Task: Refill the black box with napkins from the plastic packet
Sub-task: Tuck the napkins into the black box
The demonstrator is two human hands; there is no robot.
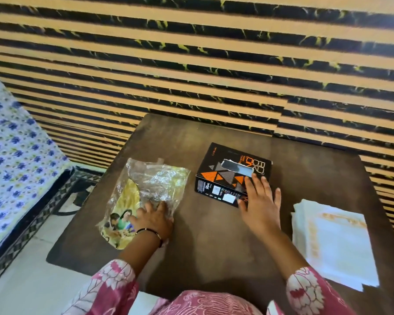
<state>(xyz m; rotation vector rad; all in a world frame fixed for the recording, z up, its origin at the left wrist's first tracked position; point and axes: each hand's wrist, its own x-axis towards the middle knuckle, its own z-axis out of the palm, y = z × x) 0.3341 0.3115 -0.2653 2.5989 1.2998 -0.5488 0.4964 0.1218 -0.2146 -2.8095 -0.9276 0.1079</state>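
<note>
Flat right hand [261,196] on black box [231,173]; left fingers [146,210] press empty packet [150,185]

Single head-worn view, looking forward and down, close over table [191,137]; wide-angle

Lighting: even, moderately bright, diffuse. Soft shadow on the tabletop [191,137] under both forearms and near the body. Crinkled plastic packet [155,183] throws white glare patches. Striped wall [191,64] is smeared with blur, stripes bowing towards the frame edges: wide-angle distortion. Napkin stack [337,242] is nearly blown out, its border print faint.
</note>
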